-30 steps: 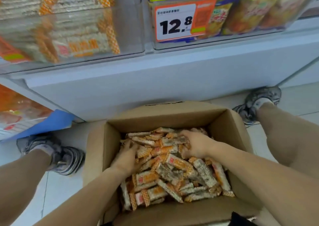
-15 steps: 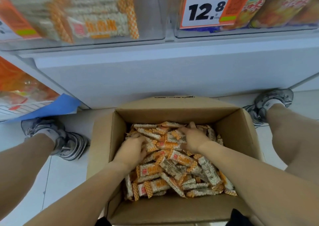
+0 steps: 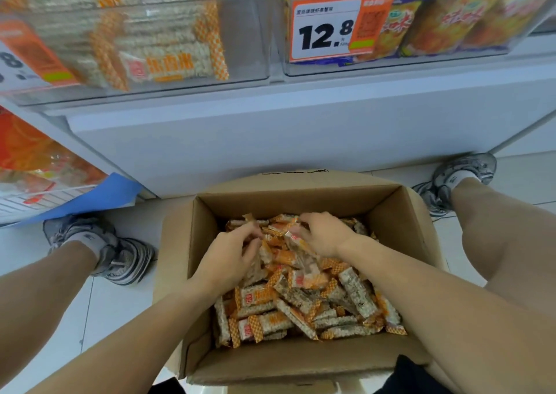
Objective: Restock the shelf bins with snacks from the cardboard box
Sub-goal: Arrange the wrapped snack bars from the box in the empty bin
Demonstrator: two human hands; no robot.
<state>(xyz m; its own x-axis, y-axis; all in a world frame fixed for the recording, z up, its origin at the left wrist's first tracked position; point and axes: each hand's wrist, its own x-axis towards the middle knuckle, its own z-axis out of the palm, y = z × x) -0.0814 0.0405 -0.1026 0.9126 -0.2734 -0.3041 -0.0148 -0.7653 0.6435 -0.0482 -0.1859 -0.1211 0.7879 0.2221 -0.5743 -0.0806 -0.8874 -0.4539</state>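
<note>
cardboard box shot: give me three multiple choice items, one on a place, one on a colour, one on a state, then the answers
1. Where does the cardboard box stand?
A. on the floor between the shoes
B. on the shelf
C. on a trolley

2. What colour are the checked ends of the snack bars?
A. green
B. orange
C. purple

3. What are the left hand and right hand doing?
A. hanging outside the box
B. folding the flaps
C. gathering bars, fingers curled

Answers:
1 A, it sits on the tiles below the clear bin.
2 B, the wrapper ends are orange and white.
3 C, both hands are in the pile with fingers curled round bars.
</note>
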